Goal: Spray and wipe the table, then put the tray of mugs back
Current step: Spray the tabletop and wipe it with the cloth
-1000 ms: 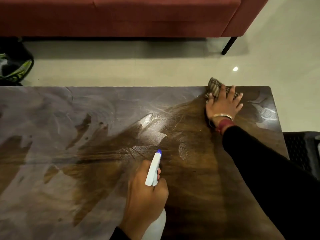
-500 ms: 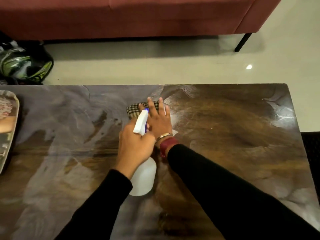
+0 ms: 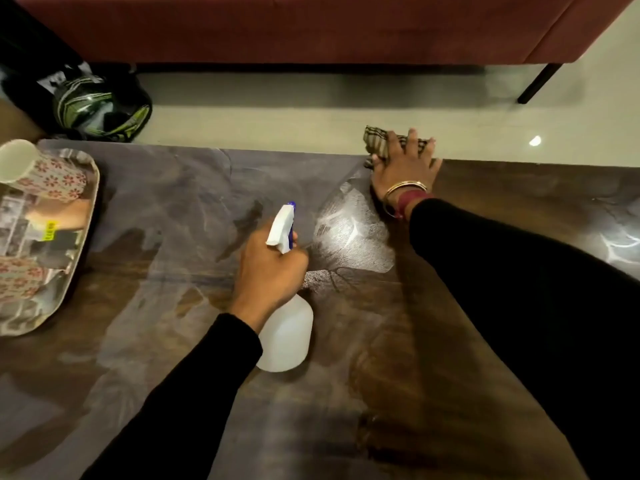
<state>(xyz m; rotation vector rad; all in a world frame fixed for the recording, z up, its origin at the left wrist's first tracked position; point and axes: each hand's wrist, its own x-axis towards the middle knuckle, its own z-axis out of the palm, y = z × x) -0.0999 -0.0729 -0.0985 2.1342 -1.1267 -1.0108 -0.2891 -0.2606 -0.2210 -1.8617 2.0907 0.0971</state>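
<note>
Right hand: your right hand (image 3: 403, 168) presses the cloth (image 3: 377, 142) flat, swept from mid-desk (image 3: 173, 341) to the far edge.
Left hand: your left hand (image 3: 270, 268) grips the spray bottle (image 3: 285, 334).
Tray: the tray (image 3: 90, 216) of mugs (image 3: 20, 161) waits at the desk's left end; wiping is unfinished.

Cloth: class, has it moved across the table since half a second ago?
Yes. The cloth under the right hand has gone away from the person, from mid-table to the far edge of the table, which it now overhangs.

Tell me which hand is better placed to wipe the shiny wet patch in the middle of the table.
Probably right. The right hand presses the checked cloth just beyond that patch; the left hand grips the spray bottle.
</note>
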